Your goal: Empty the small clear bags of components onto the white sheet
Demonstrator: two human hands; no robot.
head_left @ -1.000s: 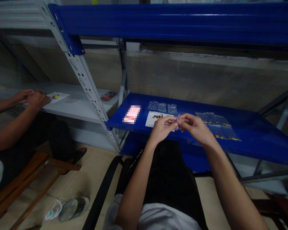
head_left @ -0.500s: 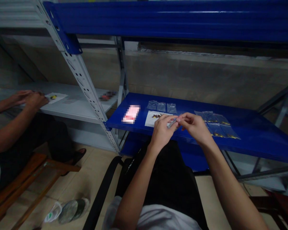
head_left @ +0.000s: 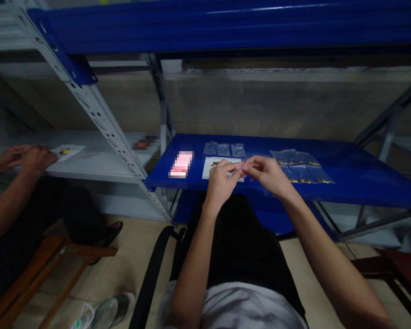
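Observation:
My left hand (head_left: pixel 222 180) is closed in a pinch on a small clear plastic bag (head_left: pixel 230 174), mostly hidden by the fingers. The fingertips of my right hand (head_left: pixel 265 172) meet it at the bag's edge, also pinched. Both hands hover over the front of a blue shelf. Beneath the left one lies a white paper (head_left: pixel 207 172) bearing small dark and yellow pieces (head_left: pixel 215 163), partly covered. Behind the paper, three flat clear bags (head_left: pixel 223 149) lie in a row. To the right of my hands are several filled clear bags (head_left: pixel 299 168) with yellowish pieces inside.
A blurred pink and white item (head_left: pixel 181 164) rests at the left of the blue shelf (head_left: pixel 356 178). A grey upright (head_left: pixel 99 112) divides it from a grey shelf, where another person's hands (head_left: pixel 34 157) are near a white paper (head_left: pixel 68 152). A clear bottle (head_left: pixel 114 308) is on the floor.
The view has shifted, so the shelf and bags appear further left. My hands stay together at the plastic bag, with less of it showing between the fingers.

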